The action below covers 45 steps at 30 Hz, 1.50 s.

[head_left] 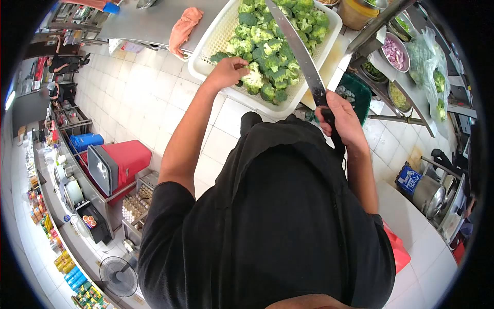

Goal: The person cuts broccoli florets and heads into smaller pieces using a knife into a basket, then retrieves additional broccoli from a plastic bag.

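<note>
A large knife (301, 49) points up and away across the broccoli, its black handle wrapped by my right hand (343, 117). My left hand (227, 73) is at the near left part of a white basket (203, 57), its thumb and fingers closed at a pale green broccoli floret (253, 77). Many cut broccoli florets (272, 49) fill the basket. Part of the blade lies over the basket's right side. A white cutting surface (334, 59) shows right of the basket.
An orange cloth (185, 28) lies on a steel table (149, 26) at the left. A dark green bin (360, 95) stands right of the knife. Beyond it are a bowl of chopped purple onion (395, 53) and a plastic bag of greens (429, 67). Another person (64, 64) is far left.
</note>
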{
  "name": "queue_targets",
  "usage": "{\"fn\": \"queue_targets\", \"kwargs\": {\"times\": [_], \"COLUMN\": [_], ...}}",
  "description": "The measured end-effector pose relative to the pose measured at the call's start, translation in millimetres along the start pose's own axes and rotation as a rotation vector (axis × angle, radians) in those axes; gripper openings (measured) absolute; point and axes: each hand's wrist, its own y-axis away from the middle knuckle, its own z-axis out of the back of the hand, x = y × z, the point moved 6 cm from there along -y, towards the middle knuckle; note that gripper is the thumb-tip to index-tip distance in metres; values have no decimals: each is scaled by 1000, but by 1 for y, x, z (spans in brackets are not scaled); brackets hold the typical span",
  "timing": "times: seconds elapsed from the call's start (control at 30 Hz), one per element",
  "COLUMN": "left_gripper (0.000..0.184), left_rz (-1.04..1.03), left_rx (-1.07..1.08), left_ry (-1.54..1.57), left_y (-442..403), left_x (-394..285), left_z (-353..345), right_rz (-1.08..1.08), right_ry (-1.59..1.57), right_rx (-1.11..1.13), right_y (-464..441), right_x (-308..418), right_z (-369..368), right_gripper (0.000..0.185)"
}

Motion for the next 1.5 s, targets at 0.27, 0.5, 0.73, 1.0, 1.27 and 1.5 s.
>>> {"fn": "queue_targets", "kwargs": {"times": [0.27,0.5,0.73,1.0,1.27,1.5], "left_gripper": [27,24,24,43,59,59], "left_rz": [-52,-213,-272,-292,-373,-439], "left_rx": [-30,-69,-96,-218,-235,-237], "left_ry": [718,1154,1291,1289,1218,1209], "left_y": [13,45,60,77,87,89], "left_x": [-6,-29,-27,-37,-56,-67], "left_z": [1,-37,-44,-41,-46,-54], "right_rz": [-9,44,35,323,382,450], "right_ry": [-12,17,74,216,109,110], "right_rx": [-101,-38,7,88,62,63], "right_y": [-22,-60,-79,-64,-67,-63], "right_x": [4,13,7,24,14,12], "right_z": [-21,-53,-66,-93,-94,-94], "right_gripper": [43,55,62,64,62,62]}}
